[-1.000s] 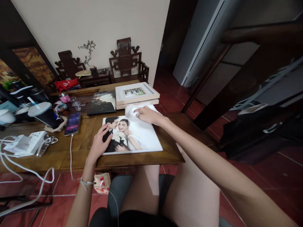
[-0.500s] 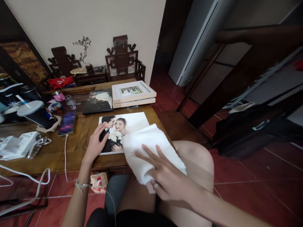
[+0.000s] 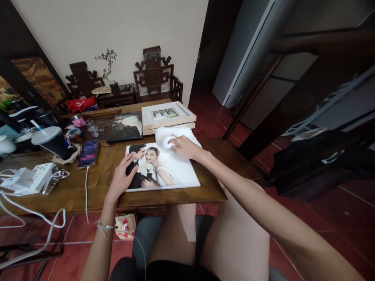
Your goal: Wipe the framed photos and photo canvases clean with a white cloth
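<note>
A photo panel (image 3: 181, 171) with a picture of a couple lies flat on the wooden table (image 3: 164, 198), close to its front edge. My left hand (image 3: 123, 175) rests on the panel's left side, fingers stretched out and holding nothing. At the far right corner of the panel, my right hand (image 3: 184, 147) is closed on a white towel (image 3: 162, 134), which is bunched under the fingers. Part of the towel spreads behind that hand, up against the stacked frames.
Behind the panel stand stacked picture frames (image 3: 168, 115) and a dark photo panel (image 3: 124, 127). Leftward are a phone (image 3: 88, 153) on a white cable, a lidded cup (image 3: 49, 140), a power strip (image 3: 38, 177) and a pink mug (image 3: 77, 121).
My right hand has carried the towel away from me, from the panel's near right side to its far right corner. More of the picture shows now. My left hand stays on the panel.
</note>
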Motion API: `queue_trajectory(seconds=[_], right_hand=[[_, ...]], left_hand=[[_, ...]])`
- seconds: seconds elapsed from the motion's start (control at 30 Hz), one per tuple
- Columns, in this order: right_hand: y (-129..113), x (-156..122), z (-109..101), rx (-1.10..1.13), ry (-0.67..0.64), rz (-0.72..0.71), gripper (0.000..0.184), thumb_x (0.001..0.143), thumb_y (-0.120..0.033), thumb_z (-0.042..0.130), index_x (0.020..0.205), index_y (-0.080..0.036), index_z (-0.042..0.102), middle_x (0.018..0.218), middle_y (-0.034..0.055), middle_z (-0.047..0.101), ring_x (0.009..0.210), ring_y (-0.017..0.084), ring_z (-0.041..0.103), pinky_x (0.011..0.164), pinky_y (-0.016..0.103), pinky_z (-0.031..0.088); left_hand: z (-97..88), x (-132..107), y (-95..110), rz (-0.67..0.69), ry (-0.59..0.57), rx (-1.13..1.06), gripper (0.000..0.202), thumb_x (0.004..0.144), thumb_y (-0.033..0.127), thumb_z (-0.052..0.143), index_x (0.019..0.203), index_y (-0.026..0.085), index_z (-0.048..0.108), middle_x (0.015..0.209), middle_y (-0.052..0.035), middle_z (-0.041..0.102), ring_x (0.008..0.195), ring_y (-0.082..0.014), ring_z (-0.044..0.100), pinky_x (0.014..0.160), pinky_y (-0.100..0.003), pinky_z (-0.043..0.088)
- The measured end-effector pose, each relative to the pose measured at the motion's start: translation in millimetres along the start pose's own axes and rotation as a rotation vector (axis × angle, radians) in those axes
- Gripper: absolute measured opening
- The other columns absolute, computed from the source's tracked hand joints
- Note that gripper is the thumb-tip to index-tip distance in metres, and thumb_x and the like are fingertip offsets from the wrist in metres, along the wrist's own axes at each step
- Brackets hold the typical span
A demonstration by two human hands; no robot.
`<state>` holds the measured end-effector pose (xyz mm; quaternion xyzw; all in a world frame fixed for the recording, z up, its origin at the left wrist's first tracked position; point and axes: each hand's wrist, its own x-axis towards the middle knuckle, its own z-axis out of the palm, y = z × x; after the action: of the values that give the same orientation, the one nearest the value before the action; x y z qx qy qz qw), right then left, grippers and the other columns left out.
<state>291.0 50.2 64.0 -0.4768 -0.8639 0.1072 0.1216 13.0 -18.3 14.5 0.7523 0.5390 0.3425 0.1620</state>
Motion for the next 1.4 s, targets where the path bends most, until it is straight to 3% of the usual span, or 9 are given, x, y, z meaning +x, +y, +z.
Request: queue_trajectory(seconds=[0.2, 0.37, 0.47, 0.6, 0.83, 0.93, 1.03, 1.3, 1.4], right_hand=[[-21, -53, 21, 0.006, 0.023, -0.065, 0.034, 0.086, -0.01, 0.043, 0.107, -0.011, 0.069, 0.151, 0.0153, 0.044, 0.147, 0.037, 0.018, 0.112, 0.07, 0.017], [-64, -139, 27, 0.052, -0.048, -0.183, 0.028, 0.077, -0.009, 0.05, 0.088, -0.016, 0.075, 0.155, 0.0132, 0.038, 0.147, 0.041, 0.013, 0.112, 0.074, 0.01], [-81, -163, 21, 0.095, -0.136, -0.254, 0.025, 0.07, -0.011, 0.056, 0.083, -0.017, 0.076, 0.156, 0.0132, 0.035, 0.146, 0.045, 0.016, 0.111, 0.076, 0.009], [-84, -140, 10, 0.124, -0.18, -0.21, 0.033, 0.074, -0.008, 0.051, 0.094, -0.018, 0.075, 0.153, 0.0115, 0.041, 0.147, 0.038, 0.021, 0.114, 0.071, 0.011], [-48, -18, 12, -0.032, -0.056, -0.109, 0.038, 0.089, -0.013, 0.041, 0.121, -0.01, 0.063, 0.148, 0.0195, 0.046, 0.141, 0.038, 0.031, 0.106, 0.077, 0.02], [-40, 9, 16, -0.063, -0.015, -0.086, 0.041, 0.088, -0.009, 0.039, 0.122, -0.009, 0.062, 0.15, 0.0201, 0.043, 0.139, 0.039, 0.031, 0.104, 0.079, 0.02], [-48, -2, 22, -0.073, -0.017, -0.081, 0.04, 0.087, -0.012, 0.043, 0.121, -0.008, 0.063, 0.153, 0.0207, 0.038, 0.142, 0.043, 0.025, 0.105, 0.078, 0.017], [-108, -121, 27, 0.045, -0.146, -0.22, 0.026, 0.075, -0.012, 0.059, 0.097, -0.014, 0.073, 0.157, 0.0194, 0.031, 0.145, 0.048, 0.013, 0.111, 0.076, 0.008], [-117, -137, 20, 0.102, -0.2, -0.251, 0.024, 0.075, -0.014, 0.059, 0.095, -0.015, 0.072, 0.157, 0.019, 0.031, 0.145, 0.048, 0.014, 0.111, 0.076, 0.012]], left_hand=[[1.4, 0, 2, -0.009, 0.022, 0.006, 0.049, 0.091, 0.037, 0.052, 0.135, 0.014, 0.057, 0.146, -0.0108, 0.051, 0.14, -0.024, 0.041, 0.118, -0.044, 0.029], [2.6, 0, 4, -0.018, 0.022, 0.024, 0.051, 0.092, 0.039, 0.052, 0.135, 0.012, 0.056, 0.146, -0.0119, 0.051, 0.141, -0.0238, 0.041, 0.118, -0.042, 0.029], [2.5, 0, 5, -0.013, 0.02, 0.039, 0.05, 0.092, 0.039, 0.051, 0.135, 0.013, 0.057, 0.146, -0.0113, 0.051, 0.141, -0.0241, 0.041, 0.118, -0.043, 0.03], [1.1, 0, 5, -0.006, 0.003, 0.045, 0.051, 0.092, 0.039, 0.051, 0.136, 0.013, 0.056, 0.147, -0.0119, 0.05, 0.141, -0.0242, 0.04, 0.118, -0.043, 0.03], [-0.1, 0, 2, 0.011, -0.007, 0.017, 0.049, 0.092, 0.039, 0.051, 0.137, 0.017, 0.055, 0.149, -0.0095, 0.047, 0.142, -0.0233, 0.038, 0.119, -0.044, 0.027], [0.1, 0, 2, 0.011, -0.007, 0.012, 0.049, 0.092, 0.038, 0.051, 0.136, 0.017, 0.055, 0.149, -0.0101, 0.048, 0.142, -0.0235, 0.038, 0.119, -0.044, 0.027], [1.0, -1, 2, 0.004, 0.001, 0.013, 0.048, 0.093, 0.038, 0.051, 0.137, 0.019, 0.055, 0.149, -0.01, 0.048, 0.142, -0.0236, 0.039, 0.119, -0.044, 0.027], [3.0, -4, 3, -0.023, -0.011, 0.01, 0.052, 0.097, 0.04, 0.04, 0.142, 0.015, 0.047, 0.157, -0.0125, 0.034, 0.147, -0.0235, 0.027, 0.121, -0.044, 0.021], [3.1, -3, 2, -0.024, -0.015, -0.001, 0.051, 0.098, 0.038, 0.039, 0.142, 0.015, 0.048, 0.154, -0.0122, 0.039, 0.145, -0.0227, 0.032, 0.121, -0.043, 0.022]])
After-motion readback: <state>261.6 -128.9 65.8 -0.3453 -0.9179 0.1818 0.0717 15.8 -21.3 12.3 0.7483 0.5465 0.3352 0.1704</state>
